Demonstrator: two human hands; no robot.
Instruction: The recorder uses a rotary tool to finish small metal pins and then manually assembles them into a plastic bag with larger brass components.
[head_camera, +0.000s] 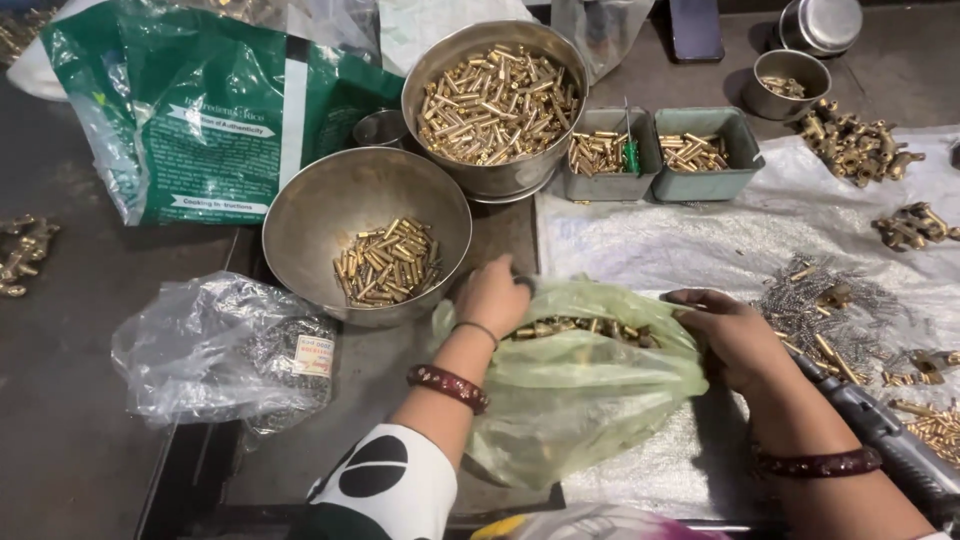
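The work surface was crowded: a heap of thin wire springs (822, 300) lay at three o'clock of the right hand (728, 335), brass fittings (856, 146) sat at one o'clock, and a dark tool handle (890, 440) ran under the right forearm. A clear plastic bag (205, 345) with a small white-and-red label lay at nine o'clock of the left hand (490, 295); a green-and-white printed pouch (200, 110) lay at eleven o'clock. A large steel bowl (300, 215) at eleven o'clock of the left hand held a shallow layer of short brass pins; a second steel bowl (495, 175) at twelve o'clock was heaped with them. Two grey-green trays (660, 175) and a small steel cup (787, 85) held more. The pale green plastic bag (580, 385) lay between both hands, with brass pins showing at its mouth. The left hand's fingers were curled on its near-left rim, and the right hand's fingers were closed on its right rim.
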